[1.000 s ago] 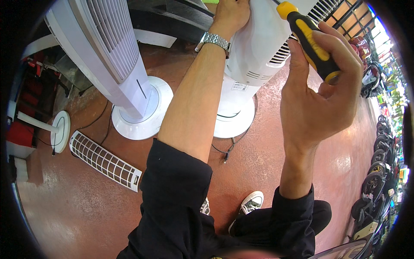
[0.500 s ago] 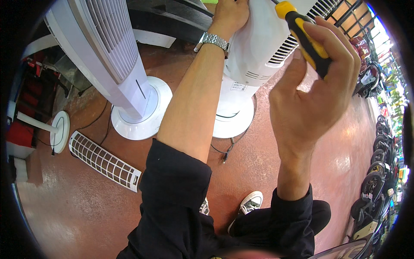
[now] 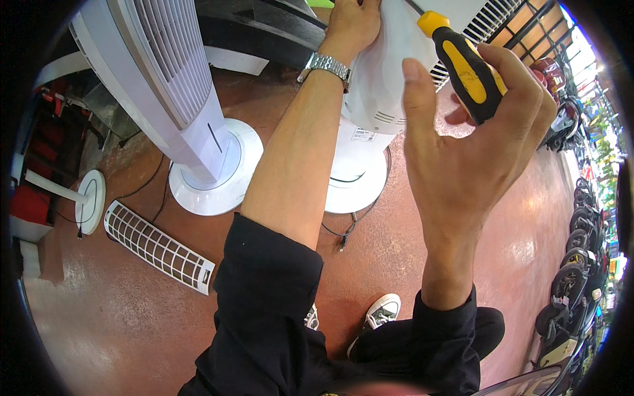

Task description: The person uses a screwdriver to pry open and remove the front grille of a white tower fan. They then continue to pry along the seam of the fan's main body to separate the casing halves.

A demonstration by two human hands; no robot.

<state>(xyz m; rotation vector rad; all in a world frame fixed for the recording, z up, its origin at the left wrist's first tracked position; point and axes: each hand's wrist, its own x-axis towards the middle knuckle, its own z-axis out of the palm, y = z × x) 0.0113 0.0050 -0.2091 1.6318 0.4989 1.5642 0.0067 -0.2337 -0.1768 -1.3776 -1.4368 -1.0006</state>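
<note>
A screwdriver with a yellow-and-black handle lies in my right hand. My fingers curl against the handle while the thumb stands away from it. Its shaft runs up past the top edge, so the tip is out of sight. Beneath it is a white tower fan on a round base, its vented housing leaning toward me. My left hand, a metal watch at the wrist, rests against the left side of that housing. The left fingers are bent and partly cut off by the top edge; what they grip is hidden.
Another white tower fan stands on the left. Beside its base, a white grille panel lies on the red floor. Further left is a white round stand. A cord with a plug trails near my shoes. Motorbikes line the right side.
My right thumb has lifted off the screwdriver handle, and the handle has turned a little and shifted slightly left and down. My left hand stays against the fan.
</note>
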